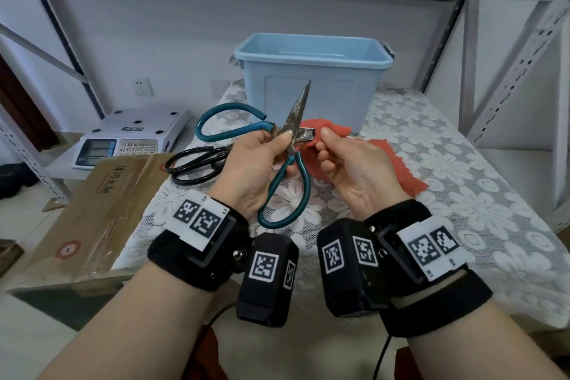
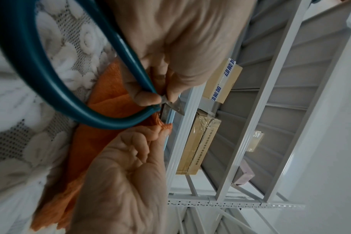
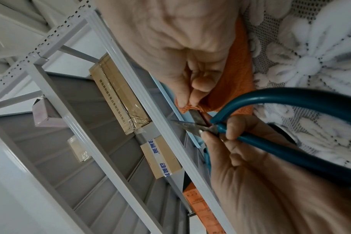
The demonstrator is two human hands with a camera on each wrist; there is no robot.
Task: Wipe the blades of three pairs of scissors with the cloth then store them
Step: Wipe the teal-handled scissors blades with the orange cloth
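My left hand (image 1: 262,160) grips a pair of teal-handled scissors (image 1: 297,170) at the pivot, thumb pressed on the joint. The scissors (image 2: 50,82) are spread wide: one rusty blade points up and away, the other lies sideways to the right. My right hand (image 1: 342,157) pinches the orange cloth (image 1: 398,163) around that sideways blade (image 3: 195,115). The cloth (image 2: 102,101) hangs down onto the table. A black pair of scissors (image 1: 194,163) lies on the lace tablecloth, left of my left hand. A third pair is not in sight.
An open light-blue plastic bin (image 1: 311,71) stands at the back of the table (image 1: 462,194). A cardboard box (image 1: 92,210) lies at the left edge, a white scale (image 1: 129,136) behind it. Metal shelving (image 1: 509,71) frames the table; boxes (image 3: 118,95) sit on the upper shelf.
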